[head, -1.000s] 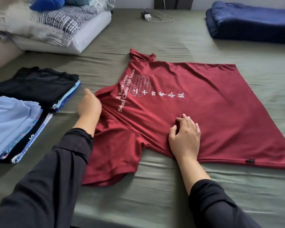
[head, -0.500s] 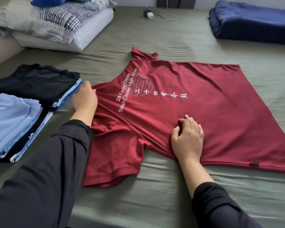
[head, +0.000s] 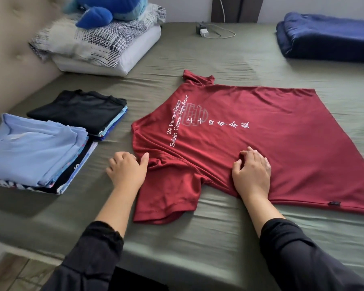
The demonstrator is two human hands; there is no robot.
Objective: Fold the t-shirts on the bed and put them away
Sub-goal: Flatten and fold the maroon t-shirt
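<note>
A red t-shirt (head: 250, 148) is laid flat on the olive-green bed (head: 219, 55), printed side up, with its collar turned toward the stacks of folded clothes. White lettering and a row of characters are seen across the shirt's upper part. The right hand (head: 251, 172) is rested on the shirt near its nearer edge, just beside the nearer sleeve; its fingers are curled and the cloth is bunched beneath them, so the fabric appears to be pinched. The left hand (head: 127, 171) is placed at the shirt's shoulder edge, with the thumb touching the red cloth and the fingers loosely bent on the sheet; nothing is clasped by it. Two piles of folded t-shirts are set left of the red shirt: one topped in black (head: 78, 110), one topped in light blue (head: 34, 152), the two touching. Beyond them, pillows (head: 97, 49) with a blue soft toy (head: 105, 11) are stacked. A folded navy blanket (head: 328, 38) is kept well beyond the shirt's hem side, and a charger (head: 203, 31) beyond its far sleeve
</note>
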